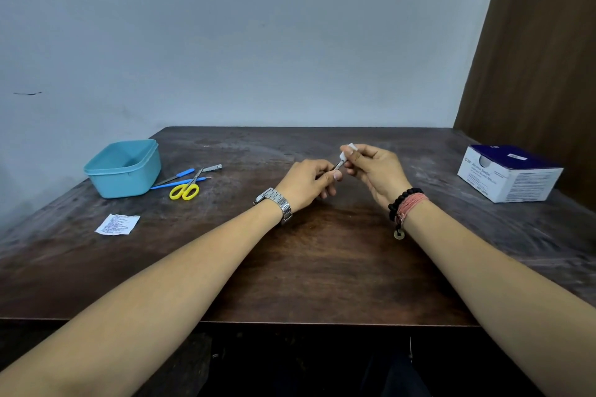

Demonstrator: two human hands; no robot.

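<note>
We are pinching a small metal tool [337,166] in the left hand [308,185], long axis slanting away and rightward. The right hand [375,171], just beside it, is pinching a white swab [348,149] around the tool's tip, above the table [322,251].

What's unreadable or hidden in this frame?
Head view only:
1. Metal tool: mostly covered by the left hand and the white wipe pinched in the right hand; its type cannot be told.
2. Paper packet: print too small to read.
3. Box: fine print too small to read.
4. Blue tub: near wall hides part of its floor.
</note>
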